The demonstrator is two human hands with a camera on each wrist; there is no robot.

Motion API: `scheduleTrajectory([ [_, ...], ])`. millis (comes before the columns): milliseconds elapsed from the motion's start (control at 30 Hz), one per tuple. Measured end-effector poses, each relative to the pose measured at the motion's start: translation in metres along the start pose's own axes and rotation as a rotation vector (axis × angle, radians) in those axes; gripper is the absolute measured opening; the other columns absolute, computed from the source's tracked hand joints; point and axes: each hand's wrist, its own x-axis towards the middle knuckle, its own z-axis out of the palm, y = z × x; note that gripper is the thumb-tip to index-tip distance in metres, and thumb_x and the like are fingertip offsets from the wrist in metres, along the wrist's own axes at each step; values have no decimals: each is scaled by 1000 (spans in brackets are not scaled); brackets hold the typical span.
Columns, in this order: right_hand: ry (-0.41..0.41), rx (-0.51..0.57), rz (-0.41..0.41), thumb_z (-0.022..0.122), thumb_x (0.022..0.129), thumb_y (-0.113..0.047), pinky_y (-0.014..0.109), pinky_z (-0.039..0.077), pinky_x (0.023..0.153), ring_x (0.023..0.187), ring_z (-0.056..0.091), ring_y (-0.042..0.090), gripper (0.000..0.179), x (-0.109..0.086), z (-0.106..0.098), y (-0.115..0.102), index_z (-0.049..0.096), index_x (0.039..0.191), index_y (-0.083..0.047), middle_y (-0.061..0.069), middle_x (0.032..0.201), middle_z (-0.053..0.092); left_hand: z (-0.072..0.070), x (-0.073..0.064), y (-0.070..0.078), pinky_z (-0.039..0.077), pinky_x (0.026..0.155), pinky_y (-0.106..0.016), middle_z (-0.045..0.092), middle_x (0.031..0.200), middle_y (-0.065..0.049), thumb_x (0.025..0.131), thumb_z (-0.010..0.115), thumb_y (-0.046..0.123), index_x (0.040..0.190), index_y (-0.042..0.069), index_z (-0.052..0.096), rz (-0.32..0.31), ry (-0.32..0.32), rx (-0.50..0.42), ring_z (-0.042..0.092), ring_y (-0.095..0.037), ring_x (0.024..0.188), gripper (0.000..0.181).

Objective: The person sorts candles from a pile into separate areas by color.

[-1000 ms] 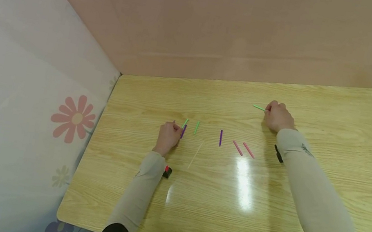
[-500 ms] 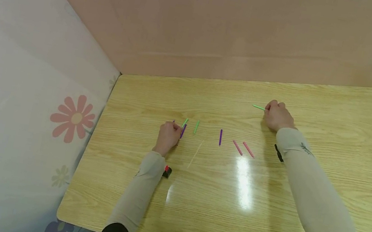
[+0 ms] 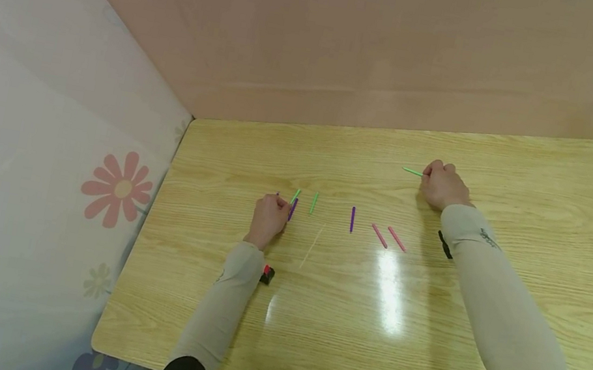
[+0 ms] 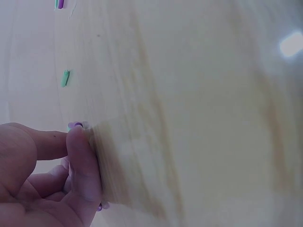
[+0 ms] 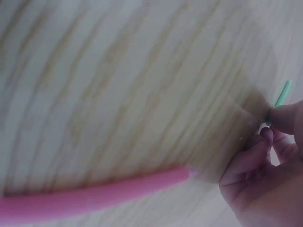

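Observation:
My right hand (image 3: pixel 444 186) pinches one end of a thin green stick (image 3: pixel 412 172) at the far right of the table; its free end points left. In the right wrist view that green stick (image 5: pixel 284 93) pokes out past the thumb. My left hand (image 3: pixel 268 220) pinches a purple stick (image 3: pixel 293 209) with thumb and forefinger. A green stick (image 3: pixel 296 195) lies right against it, partly covered. Another purple tip (image 4: pixel 99 207) peeks out beneath the left hand in the left wrist view; the rest is hidden by the hand.
Right of the left hand lie a second green stick (image 3: pixel 313 204), a purple stick (image 3: pixel 352 220) and two slanted pink sticks (image 3: pixel 379 236). The wooden table (image 3: pixel 336 364) meets a tan panel (image 3: pixel 357 43) at the back and a flowered curtain (image 3: pixel 49 168) at the left.

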Motion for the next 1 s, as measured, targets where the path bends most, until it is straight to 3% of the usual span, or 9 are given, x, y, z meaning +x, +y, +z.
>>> scheduleTrajectory([
  [500,4,10,4,26,103,-27,56,41,80,101,47,45,37,0,1,0,37,126,0,29,123,35,1,0,-1,43,43,-19,70,77,-13,97,56,14,100,-4,68,-6,5,41,54,-10,47,22],
  [1000,5,4,-2,25,103,-26,56,42,79,99,48,44,37,1,2,-2,37,125,1,28,122,36,2,1,-4,46,52,-22,69,84,-13,97,56,16,101,-3,68,-1,23,94,58,-13,61,22],
])
